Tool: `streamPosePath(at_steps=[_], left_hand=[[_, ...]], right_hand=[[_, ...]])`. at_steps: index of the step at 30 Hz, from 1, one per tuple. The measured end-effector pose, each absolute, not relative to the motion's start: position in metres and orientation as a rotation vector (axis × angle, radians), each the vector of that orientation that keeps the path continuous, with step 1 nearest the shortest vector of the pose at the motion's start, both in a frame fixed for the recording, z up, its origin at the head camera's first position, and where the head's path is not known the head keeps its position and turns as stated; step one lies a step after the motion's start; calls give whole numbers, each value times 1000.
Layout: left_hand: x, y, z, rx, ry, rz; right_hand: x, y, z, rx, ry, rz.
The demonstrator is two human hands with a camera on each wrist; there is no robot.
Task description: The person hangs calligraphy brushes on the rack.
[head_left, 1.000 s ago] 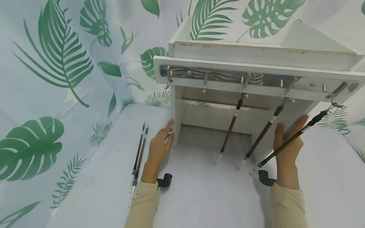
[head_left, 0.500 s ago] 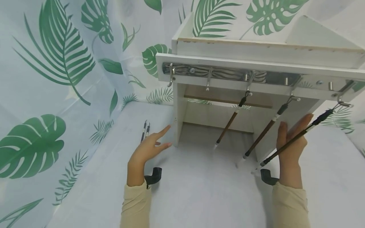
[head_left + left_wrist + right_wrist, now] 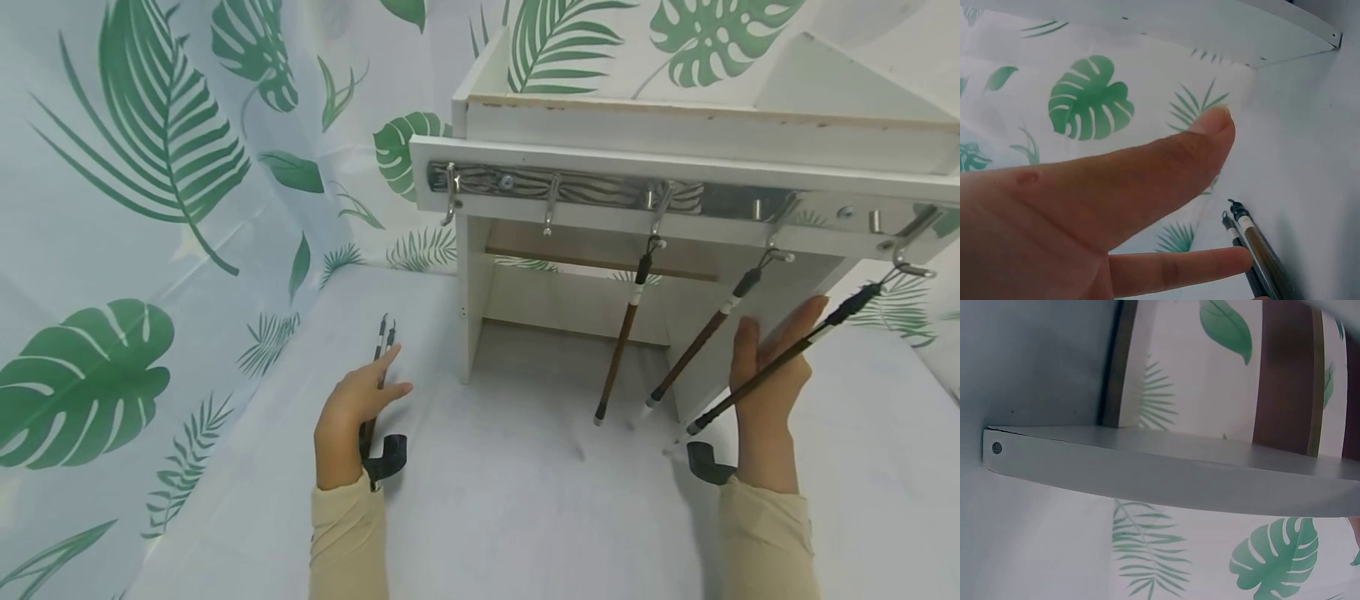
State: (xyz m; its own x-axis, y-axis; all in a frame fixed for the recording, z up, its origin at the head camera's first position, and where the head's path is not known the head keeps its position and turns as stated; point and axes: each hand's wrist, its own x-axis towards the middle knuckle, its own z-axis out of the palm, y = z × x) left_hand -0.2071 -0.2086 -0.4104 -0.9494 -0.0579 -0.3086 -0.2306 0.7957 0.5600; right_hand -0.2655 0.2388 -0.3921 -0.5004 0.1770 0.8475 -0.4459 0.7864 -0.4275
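My left hand (image 3: 356, 408), fingers extended and thumb apart, hovers over two calligraphy brushes (image 3: 381, 350) lying on the table; it hides most of their length. In the left wrist view the hanging loops of these brushes (image 3: 1254, 231) show beyond the fingers. My right hand (image 3: 768, 392) holds the right side panel of a white wooden rack (image 3: 570, 158), thumb on its inner side and fingers outside. Three brushes with brown handles hang by loops from the rack's metal hooks: one at the middle (image 3: 622, 342), another (image 3: 697, 346) beside it, and one (image 3: 795, 350) in front of my right hand.
The rack's two left hooks (image 3: 452, 196) carry nothing. Its left side panel (image 3: 472, 308) stands on the pale table (image 3: 510, 517). Leaf-patterned cloth (image 3: 187, 250) covers the walls behind and at left. Black curved mounts (image 3: 390, 454) jut from both wrists.
My left hand has moved left from beside the rack's left panel to over the lying brushes. The middle hanging brush swings. My right hand stays on the panel.
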Motion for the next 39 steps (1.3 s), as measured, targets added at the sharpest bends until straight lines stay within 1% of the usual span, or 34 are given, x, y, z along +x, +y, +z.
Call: streamPosePath(at_steps=[13, 20, 39], left_hand=[[-209, -214, -415, -361, 2695, 802], [-210, -216, -420, -413, 2695, 849], [-214, -206, -439, -395, 2650, 891]], right_hand=[[-266, 239, -389, 204, -1956, 782], [-266, 240, -390, 204, -1939, 794], [-260, 237, -387, 160, -2004, 805]])
